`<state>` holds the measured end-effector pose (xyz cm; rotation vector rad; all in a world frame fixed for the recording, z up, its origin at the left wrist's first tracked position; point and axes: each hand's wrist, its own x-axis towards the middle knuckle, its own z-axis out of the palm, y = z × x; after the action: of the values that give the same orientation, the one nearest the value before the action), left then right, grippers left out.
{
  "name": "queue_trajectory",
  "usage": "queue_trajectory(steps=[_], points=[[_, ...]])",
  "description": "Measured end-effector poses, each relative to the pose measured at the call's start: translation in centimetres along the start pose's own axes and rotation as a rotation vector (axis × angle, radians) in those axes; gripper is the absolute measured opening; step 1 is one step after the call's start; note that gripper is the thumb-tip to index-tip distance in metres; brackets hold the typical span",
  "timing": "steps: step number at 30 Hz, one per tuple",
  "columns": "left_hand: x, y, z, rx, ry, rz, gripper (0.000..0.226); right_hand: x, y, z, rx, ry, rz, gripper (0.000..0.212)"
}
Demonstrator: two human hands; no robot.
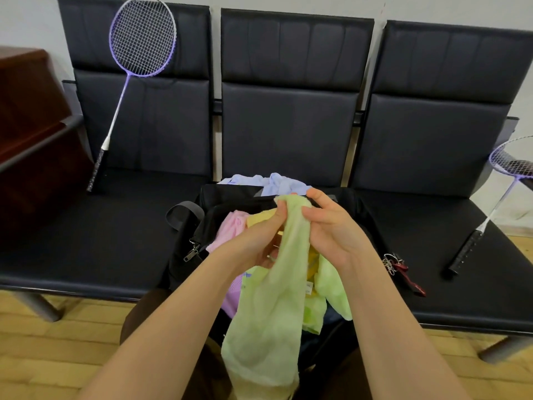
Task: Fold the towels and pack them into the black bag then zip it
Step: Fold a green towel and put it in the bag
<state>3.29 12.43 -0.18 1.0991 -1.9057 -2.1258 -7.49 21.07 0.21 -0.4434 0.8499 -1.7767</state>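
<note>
A light green towel (268,319) hangs bunched from both my hands above the open black bag (213,194) on the middle seat. My left hand (256,238) grips its upper part from the left, and my right hand (328,223) pinches the top edge from the right. In the bag's opening lie a pink towel (230,229) and a yellow towel (259,217), with more green cloth (334,287) at the right. A pale blue towel (277,181) lies behind the bag on the seat.
A purple badminton racket (138,41) leans on the left seat back. A second racket (501,180) lies on the right seat. Keys with a red strap (403,269) sit right of the bag. A brown cabinet (31,134) stands at far left.
</note>
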Motion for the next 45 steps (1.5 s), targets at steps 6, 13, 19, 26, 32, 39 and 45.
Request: queue_trajectory(steps=[6,13,19,26,32,39,45], points=[[0.9,-0.8,-2.6,0.052,0.074,0.319,0.027,-0.6,-1.3,-1.6,-0.101,0.066,-0.03,0.03],[0.2,1.9,-1.4,0.305,0.121,0.51,0.031,-0.8,-0.8,-1.1,-0.323,0.021,0.097,0.043],[0.4,0.9,-2.5,0.261,0.069,0.389,0.026,-1.1,-1.3,-1.4,-0.363,0.137,0.026,0.036],[-0.6,-0.2,-5.9,0.136,-0.083,0.245,0.022,-1.7,-1.5,-3.1,-0.288,0.256,-0.024,0.022],[-0.7,1.3,-4.6,0.225,0.068,0.374,0.02,-2.4,-1.5,-2.4,-0.356,0.123,0.013,0.035],[-0.2,3.0,-1.7,0.31,0.037,0.424,0.022,-2.0,-0.3,-1.1,-0.401,0.068,0.027,0.034],[-0.6,0.4,-4.0,0.476,-0.207,0.212,0.016,-1.7,-0.8,-2.5,-0.308,0.163,-0.061,0.03]])
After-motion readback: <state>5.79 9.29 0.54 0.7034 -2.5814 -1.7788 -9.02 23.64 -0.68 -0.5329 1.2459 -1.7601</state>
